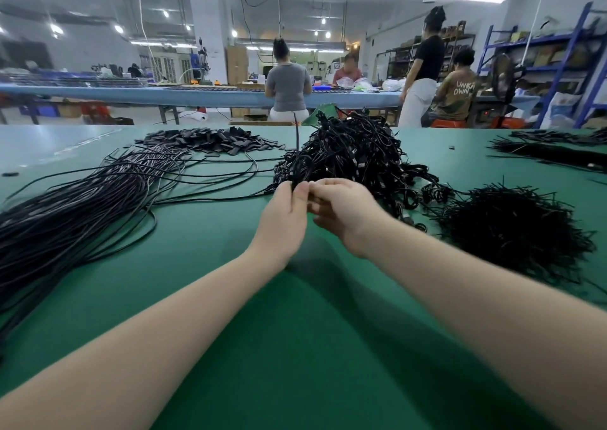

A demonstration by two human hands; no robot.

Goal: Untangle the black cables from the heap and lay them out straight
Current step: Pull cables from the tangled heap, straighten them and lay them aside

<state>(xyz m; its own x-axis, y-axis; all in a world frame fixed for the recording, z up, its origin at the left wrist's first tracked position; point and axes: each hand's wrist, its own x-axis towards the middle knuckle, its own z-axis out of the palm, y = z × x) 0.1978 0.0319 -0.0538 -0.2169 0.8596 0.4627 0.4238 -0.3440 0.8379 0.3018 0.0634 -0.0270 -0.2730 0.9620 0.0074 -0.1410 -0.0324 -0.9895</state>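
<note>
A tangled heap of black cables (354,153) rises at the middle back of the green table (295,331). My left hand (284,212) and my right hand (341,206) meet at the heap's near edge. The left thumb and fingers pinch a small coiled cable bundle (297,171), one end of which sticks straight up. My right hand's fingers curl toward the same bundle, and its grip is partly hidden. A wide spread of straightened black cables (82,206) lies on the left.
A pile of short black ties (512,229) lies to the right, with more black strips (551,150) at the far right. Flat black pieces (210,140) are heaped at the back left. Several people work at a blue bench (197,96) beyond.
</note>
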